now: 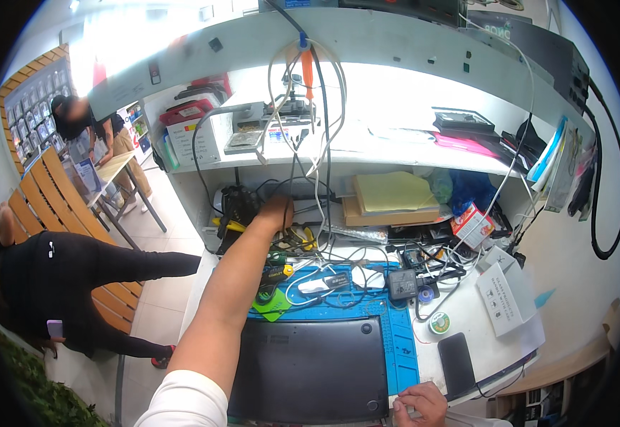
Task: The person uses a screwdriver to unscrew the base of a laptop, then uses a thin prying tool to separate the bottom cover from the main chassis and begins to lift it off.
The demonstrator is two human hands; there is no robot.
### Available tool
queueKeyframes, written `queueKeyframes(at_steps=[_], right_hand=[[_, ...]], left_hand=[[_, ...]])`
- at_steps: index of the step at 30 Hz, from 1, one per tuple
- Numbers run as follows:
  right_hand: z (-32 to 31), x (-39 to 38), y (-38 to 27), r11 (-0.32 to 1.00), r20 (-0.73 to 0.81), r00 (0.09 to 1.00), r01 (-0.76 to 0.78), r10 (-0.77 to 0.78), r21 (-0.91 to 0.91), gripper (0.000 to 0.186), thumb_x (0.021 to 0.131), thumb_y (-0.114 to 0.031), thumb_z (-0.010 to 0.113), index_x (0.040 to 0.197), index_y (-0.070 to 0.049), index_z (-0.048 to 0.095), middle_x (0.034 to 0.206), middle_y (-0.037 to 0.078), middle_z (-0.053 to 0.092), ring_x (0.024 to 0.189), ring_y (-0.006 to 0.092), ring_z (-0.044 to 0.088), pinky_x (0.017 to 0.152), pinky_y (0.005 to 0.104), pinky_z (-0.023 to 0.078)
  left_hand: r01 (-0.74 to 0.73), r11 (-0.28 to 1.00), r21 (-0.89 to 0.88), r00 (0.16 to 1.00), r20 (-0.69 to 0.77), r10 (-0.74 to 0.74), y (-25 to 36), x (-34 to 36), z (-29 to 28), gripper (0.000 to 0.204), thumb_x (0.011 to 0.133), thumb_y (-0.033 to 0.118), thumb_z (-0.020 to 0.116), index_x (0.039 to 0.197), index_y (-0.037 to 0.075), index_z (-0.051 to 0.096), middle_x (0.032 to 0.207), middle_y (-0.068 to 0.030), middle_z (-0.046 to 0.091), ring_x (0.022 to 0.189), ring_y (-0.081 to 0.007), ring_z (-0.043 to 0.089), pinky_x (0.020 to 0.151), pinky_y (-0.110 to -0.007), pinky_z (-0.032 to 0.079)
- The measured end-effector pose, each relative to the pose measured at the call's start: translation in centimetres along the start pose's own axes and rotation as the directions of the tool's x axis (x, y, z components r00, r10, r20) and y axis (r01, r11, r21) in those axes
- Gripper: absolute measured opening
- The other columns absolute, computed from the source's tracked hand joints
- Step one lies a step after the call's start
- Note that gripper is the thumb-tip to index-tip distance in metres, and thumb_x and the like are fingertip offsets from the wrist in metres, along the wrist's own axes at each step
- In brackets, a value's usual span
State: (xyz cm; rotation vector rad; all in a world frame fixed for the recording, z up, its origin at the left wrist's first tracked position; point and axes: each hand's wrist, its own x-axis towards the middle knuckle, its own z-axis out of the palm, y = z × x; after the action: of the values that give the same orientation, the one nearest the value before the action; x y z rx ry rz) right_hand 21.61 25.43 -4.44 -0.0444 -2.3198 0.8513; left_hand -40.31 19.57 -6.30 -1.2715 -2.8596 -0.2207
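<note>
My left arm stretches forward over the bench and my left hand [275, 212] reaches in under the shelf among black cables and tools; its fingers are hidden, so what it touches is unclear. My right hand [421, 403] rests at the near edge of the bench with curled fingers, next to the corner of a closed black laptop [310, 370] lying bottom-up on a blue work mat [399, 334]. A dark phone [456, 364] lies just right of that hand.
White shelf [395, 153] hung with loose cables and an orange screwdriver [308, 71]. Yellow pad on a cardboard box [392, 199], solder roll [439, 323], black adapter [401, 283], white booklet [506, 295]. A person in black sits at left [60, 277]; another stands far left [85, 128].
</note>
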Motion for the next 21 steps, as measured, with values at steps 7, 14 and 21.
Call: queueKeyframes(at_steps=[7, 14, 21], right_hand=[[-0.2, -0.1, -0.1, 0.999, 0.021, 1.000, -0.021, 0.020, 0.025, 0.013, 0.085, 0.006, 0.077, 0.095, 0.002, 0.069, 0.095, 0.020, 0.071, 0.080, 0.0384, 0.068, 0.070, 0.0444, 0.055], [-0.3, -0.3, 0.2, 0.999, 0.017, 0.999, -0.031, 0.030, 0.010, 0.013, 0.086, 0.006, 0.078, 0.096, 0.002, 0.069, 0.097, 0.020, 0.071, 0.080, 0.0375, 0.068, 0.068, 0.0438, 0.055], [-0.9, -0.2, 0.0, 0.998, 0.022, 0.998, -0.061, 0.061, -0.003, 0.015, 0.088, 0.007, 0.078, 0.099, 0.002, 0.069, 0.098, 0.020, 0.071, 0.080, 0.0378, 0.067, 0.068, 0.0436, 0.055]], left_hand=[[-0.030, 1.000, -0.005, 0.999, 0.025, 0.030, 0.7, -0.5, -1.3, 0.027, 0.086, 0.005, 0.066, 0.108, -0.003, 0.080, 0.116, -0.0311, 0.076, 0.114, -0.0466, 0.074, 0.099, -0.052, 0.060], [-0.074, 0.995, -0.061, 0.924, -0.380, 0.046, -0.2, 0.7, 1.0, 0.027, 0.089, 0.010, 0.067, 0.109, -0.002, 0.081, 0.119, -0.0282, 0.077, 0.109, -0.0476, 0.074, 0.098, -0.051, 0.060], [-0.133, 0.991, -0.035, 0.989, -0.075, 0.130, 1.4, -0.1, -1.1, 0.017, 0.087, 0.015, 0.070, 0.094, 0.011, 0.086, 0.107, -0.0180, 0.080, 0.104, -0.0390, 0.077, 0.093, -0.049, 0.060]])
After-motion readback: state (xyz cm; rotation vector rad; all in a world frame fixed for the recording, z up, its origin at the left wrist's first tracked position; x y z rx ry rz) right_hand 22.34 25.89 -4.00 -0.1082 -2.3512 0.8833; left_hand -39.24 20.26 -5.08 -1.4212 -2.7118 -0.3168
